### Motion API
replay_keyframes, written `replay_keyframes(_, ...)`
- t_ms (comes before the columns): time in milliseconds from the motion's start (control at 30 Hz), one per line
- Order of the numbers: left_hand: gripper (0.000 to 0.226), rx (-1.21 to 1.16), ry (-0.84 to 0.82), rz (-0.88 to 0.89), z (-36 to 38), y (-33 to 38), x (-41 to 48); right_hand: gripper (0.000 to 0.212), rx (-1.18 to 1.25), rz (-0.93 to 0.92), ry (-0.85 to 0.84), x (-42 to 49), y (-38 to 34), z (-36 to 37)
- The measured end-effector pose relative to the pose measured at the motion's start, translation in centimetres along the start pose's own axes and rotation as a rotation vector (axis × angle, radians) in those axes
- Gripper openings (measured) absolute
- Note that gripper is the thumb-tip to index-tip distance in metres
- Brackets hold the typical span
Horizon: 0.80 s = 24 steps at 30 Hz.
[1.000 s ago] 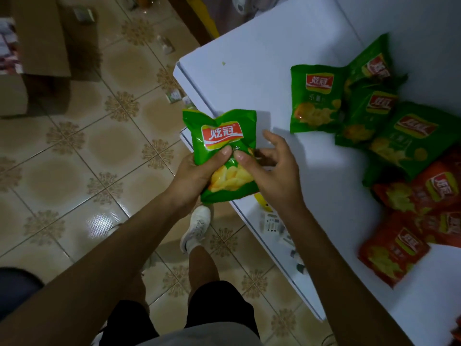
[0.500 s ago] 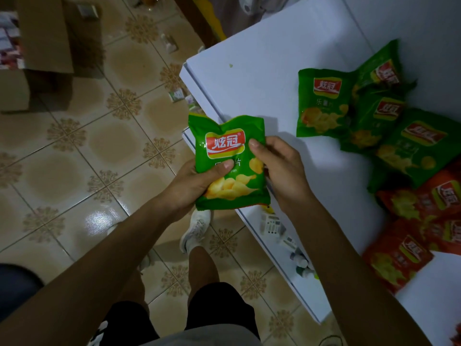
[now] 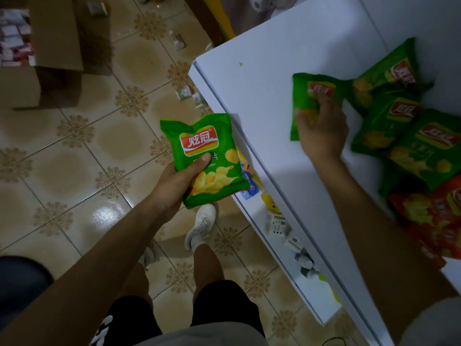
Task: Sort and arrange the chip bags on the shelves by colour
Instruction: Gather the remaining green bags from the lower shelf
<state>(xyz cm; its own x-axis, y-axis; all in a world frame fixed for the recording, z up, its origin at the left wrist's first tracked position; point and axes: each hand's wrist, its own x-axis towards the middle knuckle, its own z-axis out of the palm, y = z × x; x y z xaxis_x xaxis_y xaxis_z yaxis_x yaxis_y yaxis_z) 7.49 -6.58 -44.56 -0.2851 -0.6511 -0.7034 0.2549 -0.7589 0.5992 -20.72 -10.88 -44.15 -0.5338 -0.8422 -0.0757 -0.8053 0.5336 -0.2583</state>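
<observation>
Green bag [image 3: 204,161] gripped in left hand [image 3: 179,181]; right hand [image 3: 321,128] blurred atop second green bag [image 3: 301,96], grip unclear.

Small shop: stocked shelves [image 3: 264,96], cardboard box [image 3: 53,43]

**Things Around the Room**

The floor [image 3: 74,151] has shiny tan tiles with brown flower shapes. A big cardboard box [image 3: 55,41] sits open in the upper left, with small packs inside. A few little packets [image 3: 184,92] lie on the tiles near the top middle. A white shoe [image 3: 200,227] stands in the middle, above black shorts [image 3: 219,303]. Right of the shoe are little white boxes [image 3: 277,224] and, lower down, small bottles [image 3: 306,267].
</observation>
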Motion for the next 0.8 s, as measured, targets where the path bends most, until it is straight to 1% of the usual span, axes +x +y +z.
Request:
replay_keyframes(100,0.036,-0.033,0.002,-0.004,0.3,-0.3,0.0,0.052,0.096,-0.060,0.123,-4.7,-2.1,0.8)
replay_keyframes(133,0.036,-0.032,0.005,-0.004,0.3,-0.4,0.0,0.051,0.155,-0.040,0.136,-5.7,-2.3,1.0)
replay_keyframes(167,0.036,-0.024,0.012,-0.003,0.2,-0.4,0.1,0.055,0.229,0.012,0.126,-6.3,-2.4,1.1)
replay_keyframes(200,0.036,-0.015,0.017,0.002,0.1,-0.4,0.0,0.067,0.281,0.082,0.086,-6.5,-2.5,1.2)
replay_keyframes(267,0.037,-0.001,0.025,0.013,-0.4,0.0,-0.1,0.101,0.253,0.186,-0.032,-6.2,-2.4,1.1)
replay_keyframes(300,0.038,0.010,0.024,0.019,-0.7,0.1,-0.2,0.111,0.190,0.192,-0.074,-6.0,-2.4,0.9)
replay_keyframes(333,0.039,0.023,0.024,0.023,-1.0,0.2,-0.5,0.112,0.123,0.172,-0.095,-5.8,-2.5,0.8)
replay_keyframes(400,0.040,0.042,0.032,0.024,-1.6,0.5,-1.1,0.099,0.074,0.143,-0.106,-5.4,-2.7,0.4)
replay_keyframes(500,0.028,0.078,0.035,0.023,-2.3,1.3,-2.0,0.074,0.160,0.198,-0.093,-5.4,-3.9,-0.6)
replay_keyframes(567,0.025,0.124,0.033,0.018,-3.0,2.0,-2.8,0.066,0.304,0.256,-0.100,-7.3,-5.4,-1.2)
replay_keyframes(633,0.027,0.182,0.033,0.025,-3.9,3.1,-3.7,0.059,0.513,0.280,-0.079,-10.6,-7.6,-1.9)
replay_keyframes(700,0.020,0.229,0.036,0.055,-5.0,4.4,-5.0,0.052,0.689,0.240,-0.084,-14.8,-10.3,-3.1)
replay_keyframes(800,0.014,0.315,0.003,0.095,-6.0,6.6,-7.4,0.052,0.831,0.146,-0.169,-20.7,-14.8,-4.7)
